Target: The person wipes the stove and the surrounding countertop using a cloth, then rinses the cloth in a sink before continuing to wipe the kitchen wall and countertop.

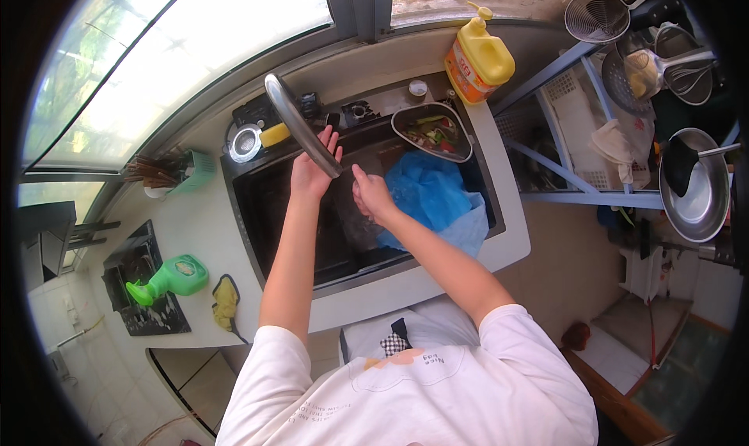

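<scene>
Over the dark kitchen sink [275, 212], my left hand [316, 168] is beside and partly behind the end of the curved metal faucet [301, 127], palm up and fingers apart. Just right of the faucet's end is my right hand [371, 195], its fingers curled and its thumb raised; I see nothing held in it. A blue plastic bag [427, 191] lies crumpled in the sink's right part, close to my right hand. Behind the bag, a triangular strainer basket [399, 131] holds food scraps. Whether water is running cannot be told.
A yellow pump jug [483, 59] stands at the back right corner. Behind the sink are a sink strainer [245, 143] and a yellow sponge [275, 134]. To the left are a green spray bottle [182, 275], a yellow cloth [225, 302] and a green chopstick holder [196, 171]. A blue rack [591, 199] stands right.
</scene>
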Demonstrator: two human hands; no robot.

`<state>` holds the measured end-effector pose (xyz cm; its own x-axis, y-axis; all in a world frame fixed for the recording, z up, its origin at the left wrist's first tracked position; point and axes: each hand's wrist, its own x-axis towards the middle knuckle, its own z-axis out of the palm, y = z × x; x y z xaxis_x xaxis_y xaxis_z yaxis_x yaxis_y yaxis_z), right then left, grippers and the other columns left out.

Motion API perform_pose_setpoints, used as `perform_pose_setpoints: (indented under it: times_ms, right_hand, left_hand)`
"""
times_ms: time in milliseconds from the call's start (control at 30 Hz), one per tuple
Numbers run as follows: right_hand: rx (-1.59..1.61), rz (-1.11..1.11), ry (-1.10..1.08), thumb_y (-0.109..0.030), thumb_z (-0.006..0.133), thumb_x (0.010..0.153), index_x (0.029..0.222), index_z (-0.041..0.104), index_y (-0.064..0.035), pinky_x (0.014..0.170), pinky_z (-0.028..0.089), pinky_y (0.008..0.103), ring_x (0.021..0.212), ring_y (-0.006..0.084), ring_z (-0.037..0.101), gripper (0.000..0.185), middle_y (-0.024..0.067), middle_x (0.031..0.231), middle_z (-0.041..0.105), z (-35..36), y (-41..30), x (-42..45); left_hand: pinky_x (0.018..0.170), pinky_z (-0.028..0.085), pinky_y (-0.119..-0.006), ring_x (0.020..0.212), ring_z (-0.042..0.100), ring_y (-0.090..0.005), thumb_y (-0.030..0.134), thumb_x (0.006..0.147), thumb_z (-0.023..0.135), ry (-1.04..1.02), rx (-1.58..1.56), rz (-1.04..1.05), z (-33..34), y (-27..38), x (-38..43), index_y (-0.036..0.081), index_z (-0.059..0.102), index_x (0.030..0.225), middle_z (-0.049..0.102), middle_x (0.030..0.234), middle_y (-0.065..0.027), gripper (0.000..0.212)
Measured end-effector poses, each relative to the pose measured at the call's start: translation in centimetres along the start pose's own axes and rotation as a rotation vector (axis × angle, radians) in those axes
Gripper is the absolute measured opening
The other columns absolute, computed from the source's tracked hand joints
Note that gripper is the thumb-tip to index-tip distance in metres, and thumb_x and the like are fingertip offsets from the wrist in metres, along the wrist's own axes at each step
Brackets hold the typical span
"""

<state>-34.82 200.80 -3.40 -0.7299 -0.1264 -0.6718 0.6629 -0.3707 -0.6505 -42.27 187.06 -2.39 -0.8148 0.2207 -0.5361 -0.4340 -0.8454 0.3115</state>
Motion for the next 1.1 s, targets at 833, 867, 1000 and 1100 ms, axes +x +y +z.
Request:
perform_pose_setpoints:
  times_ms: [833,867,1000,1100]
  right_hand:
    - [-0.774,-0.847,0.277,-0.031,0.054,0.095,0.057,0.049,0.0044,0.048,0.033,0.0438,0.048,0.0388,0.046,0.052,0.0235,0.054,0.046,-2.9,-2.2,-1.8]
    - [-0.668,-0.886,0.282,-0.030,0.053,0.095,0.058,0.049,0.0043,0.048,0.033,0.0435,0.049,0.0401,0.045,0.051,0.0234,0.054,0.046,-2.0,-2.5,-2.2]
    - [-1.287,-0.514,0.298,-0.035,0.051,0.093,0.083,0.069,-0.0024,0.071,0.051,0.0471,0.081,0.0404,0.064,0.038,0.0221,0.085,0.067,-9.4,2.7,5.0]
    - [-1.668,-0.177,-0.081,-0.039,0.056,0.088,0.095,0.069,-0.0059,0.077,0.052,0.0437,0.094,0.0371,0.064,0.036,0.0172,0.102,0.068,-11.5,7.5,3.5]
  left_hand:
    - [0.075,0.048,-0.042,0.089,0.062,-0.0322,0.021,0.081,0.068,-0.295,2.407,0.338,0.3,-6.6,-16.1,0.000,0.057,0.106,0.062,0.097,-0.0155,0.034]
    - [0.076,0.047,-0.041,0.088,0.062,-0.0318,0.017,0.081,0.067,-0.269,2.394,0.433,1.0,-6.5,-16.4,0.000,0.057,0.109,0.063,0.094,-0.0147,0.035]
    - [0.076,0.045,-0.040,0.087,0.062,-0.0314,0.010,0.079,0.063,-0.284,1.936,0.794,3.4,-12.1,-11.6,0.004,0.062,0.105,0.063,0.092,-0.0122,0.027]
    - [0.094,0.040,-0.054,0.102,0.059,-0.0319,0.018,0.084,0.063,-0.511,2.896,-0.033,-1.2,-12.4,-10.8,0.004,0.059,0.110,0.064,0.103,-0.0148,0.030]
